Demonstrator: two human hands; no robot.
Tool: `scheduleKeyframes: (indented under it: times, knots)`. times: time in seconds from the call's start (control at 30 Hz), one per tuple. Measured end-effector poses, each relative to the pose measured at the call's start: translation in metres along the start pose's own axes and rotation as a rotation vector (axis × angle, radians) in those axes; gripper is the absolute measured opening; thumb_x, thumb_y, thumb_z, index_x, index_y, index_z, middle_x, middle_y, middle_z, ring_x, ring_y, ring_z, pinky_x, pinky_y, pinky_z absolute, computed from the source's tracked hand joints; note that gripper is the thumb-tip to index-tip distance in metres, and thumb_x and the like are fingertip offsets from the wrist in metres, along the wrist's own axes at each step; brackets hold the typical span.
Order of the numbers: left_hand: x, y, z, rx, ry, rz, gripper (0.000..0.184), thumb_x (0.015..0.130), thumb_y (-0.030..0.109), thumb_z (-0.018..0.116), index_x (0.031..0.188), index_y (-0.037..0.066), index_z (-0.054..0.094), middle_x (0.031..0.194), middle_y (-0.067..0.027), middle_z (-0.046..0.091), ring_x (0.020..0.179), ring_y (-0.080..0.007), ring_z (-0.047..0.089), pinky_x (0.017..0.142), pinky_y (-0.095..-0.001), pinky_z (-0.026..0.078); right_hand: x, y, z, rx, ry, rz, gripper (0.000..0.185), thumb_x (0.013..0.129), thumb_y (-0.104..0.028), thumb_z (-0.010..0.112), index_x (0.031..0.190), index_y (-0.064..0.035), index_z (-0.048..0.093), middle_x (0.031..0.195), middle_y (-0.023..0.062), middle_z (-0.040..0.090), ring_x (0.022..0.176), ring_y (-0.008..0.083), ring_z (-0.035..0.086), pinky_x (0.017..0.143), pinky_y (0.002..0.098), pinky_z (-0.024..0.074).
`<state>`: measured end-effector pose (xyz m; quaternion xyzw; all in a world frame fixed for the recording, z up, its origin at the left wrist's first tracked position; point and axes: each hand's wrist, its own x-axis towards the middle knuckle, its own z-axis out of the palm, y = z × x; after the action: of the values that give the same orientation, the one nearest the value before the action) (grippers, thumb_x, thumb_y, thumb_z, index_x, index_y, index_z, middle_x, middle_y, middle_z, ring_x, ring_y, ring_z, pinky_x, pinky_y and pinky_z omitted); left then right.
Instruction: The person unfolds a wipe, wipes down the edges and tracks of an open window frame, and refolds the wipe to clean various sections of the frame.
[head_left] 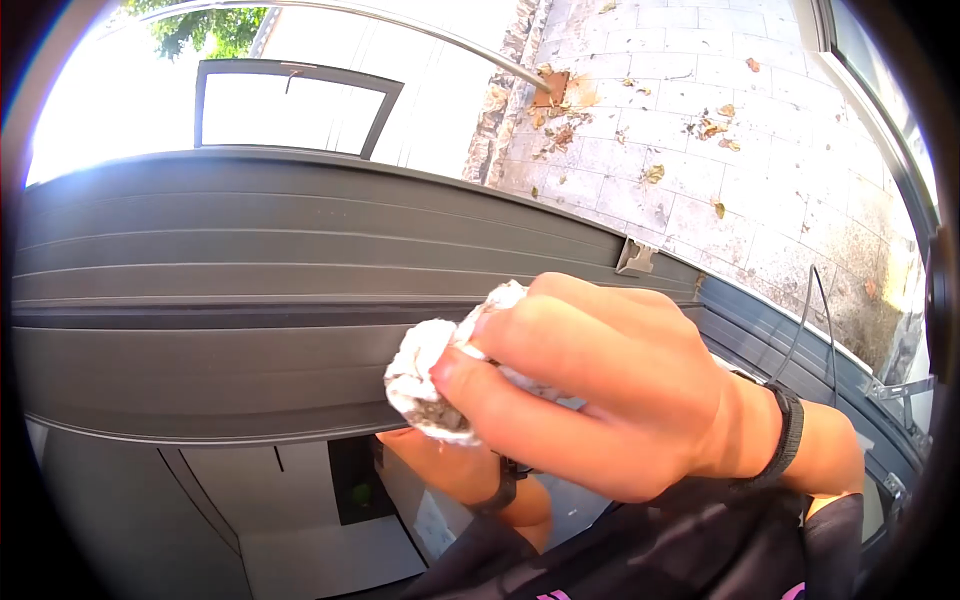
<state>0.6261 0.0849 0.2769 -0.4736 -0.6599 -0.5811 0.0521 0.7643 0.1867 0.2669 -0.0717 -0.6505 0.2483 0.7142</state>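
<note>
My right hand (610, 390) comes in from the right, fingers and thumb closed round a crumpled white rag (420, 375) with grey-brown smudges. The rag is in front of a long dark grey grooved frame (220, 370); whether it touches the frame I cannot tell. Below, my left hand (425, 455) is at the frame's lower edge, its fingers hidden behind the edge and the rag. A dark watch (508, 482) sits on that wrist, and a black band (785, 435) circles the right one.
A metal latch piece (636, 257) sticks up from the frame's upper edge. Beyond lies a paved floor (690, 120) with dry leaves (712, 130). A thin cable (808, 320) loops at the right. A dark open window sash (300, 70) stands at the upper left, with white cabinets (265, 490) below.
</note>
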Motion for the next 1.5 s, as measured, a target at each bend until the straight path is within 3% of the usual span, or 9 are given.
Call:
scheduleKeyframes:
  times: [0.07,0.2,0.4,0.43,0.47,0.9,0.93,1.2,1.5]
  knots:
    - [0.009,-0.032,-0.029,-0.034,-0.163,0.249,0.014,0.097,0.009,0.055,0.107,0.000,0.052,0.104,-0.0125,0.061,0.094,-0.0188,0.060,0.087,-0.0360,0.052,-0.016,0.009,-0.002,-0.054,-0.058,0.033,0.017,0.067,-0.006,0.067,0.082,-0.0022,0.060,0.082,0.0065,0.050,0.066,0.0184,0.054,0.052,0.0279,0.0467]
    - [-0.008,-0.027,-0.017,-0.015,0.133,0.172,0.042,0.085,0.028,0.074,0.106,-0.005,0.060,0.094,-0.0083,0.064,0.083,-0.0140,0.059,0.078,-0.0288,0.048,-0.094,0.022,-0.040,-0.130,-0.280,0.336,0.029,0.064,0.001,0.073,0.091,-0.0039,0.065,0.080,0.0059,0.054,0.065,0.0217,0.058,0.051,0.0312,0.0476]
    - [-0.003,-0.026,-0.020,0.053,-0.150,0.141,0.017,0.092,0.001,0.054,0.109,-0.003,0.054,0.096,-0.0080,0.059,0.087,-0.0176,0.061,0.078,-0.0295,0.051,-0.004,0.002,-0.014,-0.067,-0.024,0.000,0.025,0.068,-0.002,0.071,0.092,0.0022,0.065,0.079,0.0067,0.052,0.064,0.0188,0.057,0.049,0.0284,0.0464]
    - [0.013,-0.017,-0.013,0.176,-0.040,0.087,0.034,0.083,0.028,0.079,0.090,-0.003,0.069,0.089,-0.0031,0.070,0.083,-0.0109,0.063,0.075,-0.0273,0.049,0.023,0.001,-0.005,-0.037,0.008,-0.061,0.025,0.067,-0.001,0.071,0.092,0.0024,0.066,0.080,0.0075,0.053,0.063,0.0188,0.057,0.048,0.0282,0.0459]
    - [0.016,-0.006,-0.014,0.112,-0.065,0.017,0.036,0.079,0.028,0.084,0.088,-0.003,0.069,0.087,-0.0023,0.071,0.083,-0.0093,0.063,0.076,-0.0264,0.049,0.047,-0.001,0.004,-0.012,0.025,-0.110,0.026,0.066,-0.001,0.072,0.091,0.0026,0.066,0.081,0.0082,0.054,0.063,0.0189,0.057,0.048,0.0281,0.0454]
    - [-0.033,-0.019,0.001,-0.145,-0.169,0.014,0.033,0.084,0.026,0.082,0.083,-0.003,0.067,0.065,0.0048,0.058,0.058,-0.0018,0.048,0.052,-0.0187,0.034,-0.021,-0.001,-0.044,-0.098,-0.143,-0.067,0.029,0.068,-0.005,0.069,0.095,0.0027,0.065,0.079,0.0068,0.049,0.062,0.0194,0.054,0.047,0.0303,0.0456]
    - [-0.031,-0.018,0.002,-0.129,-0.160,0.035,0.034,0.084,0.026,0.083,0.082,-0.004,0.067,0.066,0.0050,0.058,0.058,-0.0020,0.048,0.052,-0.0191,0.034,0.004,-0.017,-0.042,-0.049,-0.104,0.015,0.034,0.059,0.009,0.073,0.091,-0.0034,0.072,0.083,0.0102,0.063,0.069,0.0238,0.067,0.058,0.0327,0.0550]
    - [-0.033,-0.031,0.004,0.040,-0.150,0.107,0.020,0.078,0.013,0.081,0.074,0.001,0.067,0.056,0.0009,0.050,0.052,-0.0055,0.039,0.049,-0.0228,0.030,0.070,-0.015,-0.015,0.009,-0.072,-0.395,0.030,0.062,-0.006,0.069,0.090,0.0021,0.065,0.083,0.0084,0.053,0.060,0.0190,0.052,0.047,0.0291,0.0399]
    - [-0.033,-0.015,0.004,-0.145,-0.140,0.011,0.033,0.086,0.030,0.080,0.081,-0.001,0.069,0.058,0.0055,0.051,0.051,-0.0018,0.040,0.047,-0.0198,0.027,-0.002,-0.008,-0.060,-0.007,-0.273,-0.051,0.025,0.070,0.001,0.069,0.094,-0.0029,0.065,0.077,0.0062,0.047,0.062,0.0226,0.056,0.051,0.0341,0.0471]
